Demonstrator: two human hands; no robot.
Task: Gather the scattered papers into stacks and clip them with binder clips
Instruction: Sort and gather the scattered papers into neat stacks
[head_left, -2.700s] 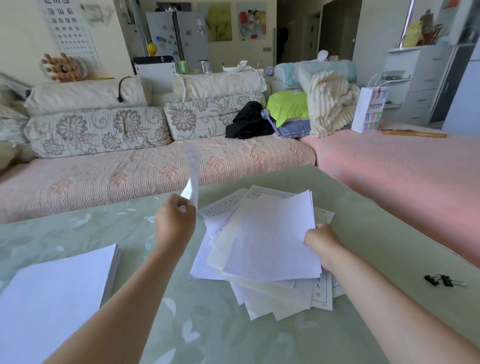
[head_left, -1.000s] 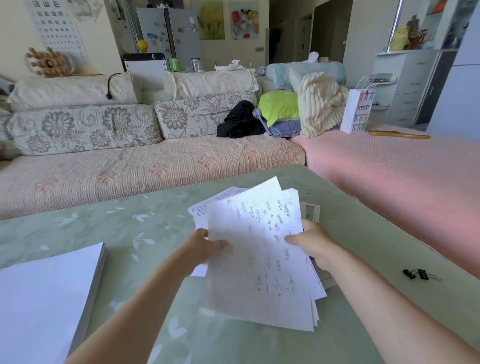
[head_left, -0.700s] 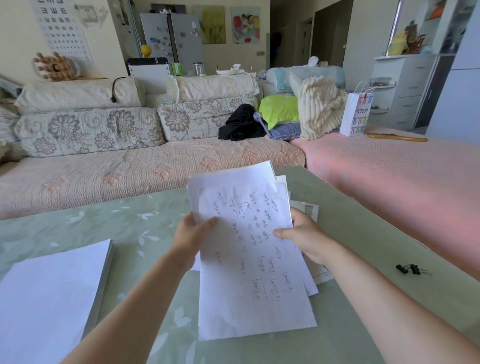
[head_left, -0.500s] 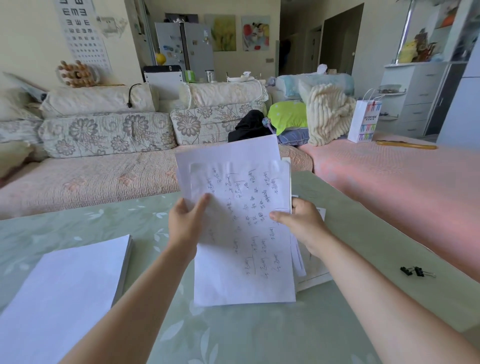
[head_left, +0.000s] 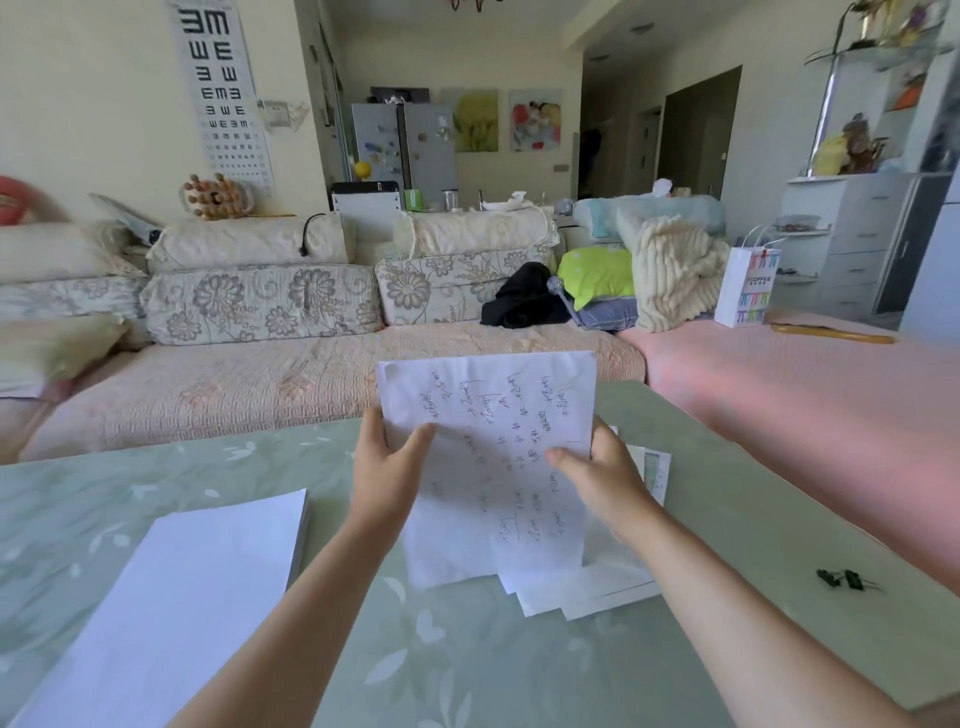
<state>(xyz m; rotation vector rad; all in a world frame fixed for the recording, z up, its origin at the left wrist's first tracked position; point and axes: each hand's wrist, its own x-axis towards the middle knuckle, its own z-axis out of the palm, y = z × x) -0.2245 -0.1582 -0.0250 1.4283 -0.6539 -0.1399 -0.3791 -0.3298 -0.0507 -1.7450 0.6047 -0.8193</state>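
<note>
Brightness: bright, soft daylight, even across the room.
Glare: pale sheen on the table (head_left: 78, 499), near left.
Shadows: faint and soft under the papers (head_left: 493, 467).
Blur: left-edge cushions (head_left: 47, 254) smeared; binder clips (head_left: 844, 578) soft.
Distortion: wide-angle bowing; far walls lean.

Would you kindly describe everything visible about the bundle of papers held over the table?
The bundle of papers is thin white sheets, the front one covered in scattered handwriting. It stands nearly upright, its uneven lower edges fanned out and apparently resting on the green table. The left hand and right hand grip its sides.
</note>
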